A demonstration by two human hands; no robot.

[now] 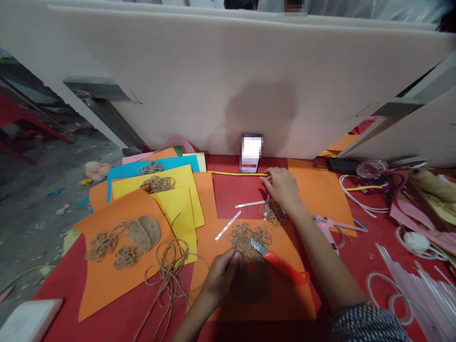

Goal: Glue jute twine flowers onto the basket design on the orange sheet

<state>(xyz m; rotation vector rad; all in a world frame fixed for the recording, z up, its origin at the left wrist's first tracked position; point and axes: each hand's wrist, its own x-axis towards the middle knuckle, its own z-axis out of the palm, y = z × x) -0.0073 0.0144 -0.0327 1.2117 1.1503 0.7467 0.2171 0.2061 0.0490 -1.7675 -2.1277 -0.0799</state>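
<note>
My left hand (223,273) is closed, thumb pressed against the fingers, beside loops of brown twine (244,240) shaped like flowers; what it pinches, if anything, is hidden. Farther forward, my right hand (283,187) has its thumb and fingers round the right end of a thin yellow stick (237,174), just before a propped phone (250,159). Below that hand lies another looped twine flower (273,211). A red-handled cutter (281,266) rests with its metal head on the twine loops. Two white strips (228,225) lie on the orange sheet (213,294).
Coloured sheets (185,209) at left carry twine flowers and a twine coil (144,232); loose twine (169,266) trails toward me. A pink glue gun (326,230), white cord and clear sticks (409,280) lie right. A pale panel (185,85) stands behind the red table.
</note>
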